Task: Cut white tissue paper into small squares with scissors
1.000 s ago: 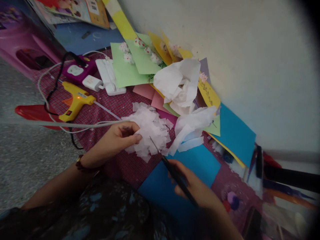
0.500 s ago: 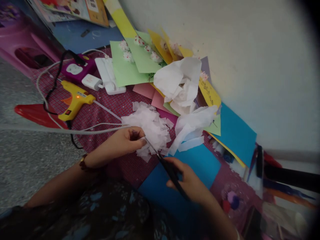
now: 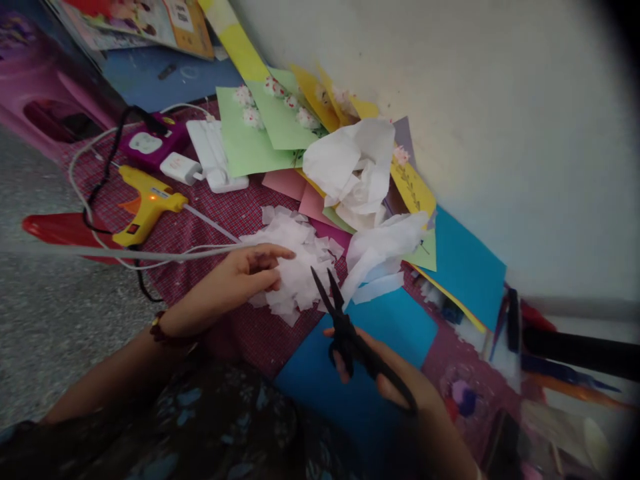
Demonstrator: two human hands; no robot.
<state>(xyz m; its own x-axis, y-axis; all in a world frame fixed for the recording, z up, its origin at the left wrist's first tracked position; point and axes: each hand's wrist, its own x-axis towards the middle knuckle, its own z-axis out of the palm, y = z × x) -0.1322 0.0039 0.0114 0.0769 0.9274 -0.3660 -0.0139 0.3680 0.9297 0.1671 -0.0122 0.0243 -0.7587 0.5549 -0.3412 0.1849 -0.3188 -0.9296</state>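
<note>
My right hand grips black scissors by the handles, their blades parted and pointing away from me. Just left of the blade tips lies a pile of cut white tissue paper pieces. Over the near left edge of this pile is my left hand, fingers apart and nothing visible in them. Strips of white tissue paper lie to the right of the pile. Blue card is spread on the checked cloth beneath the scissors.
A yellow glue gun with its light on rests at left, near a purple power strip and cables. Green cards with paper flowers lean by the wall. Crumpled white paper lies on them. At right is a clear dish.
The scissors' blades have opened and drawn back from my left hand, turning more upright. My left hand's fingers have loosened from a pinch at the paper and spread apart.
</note>
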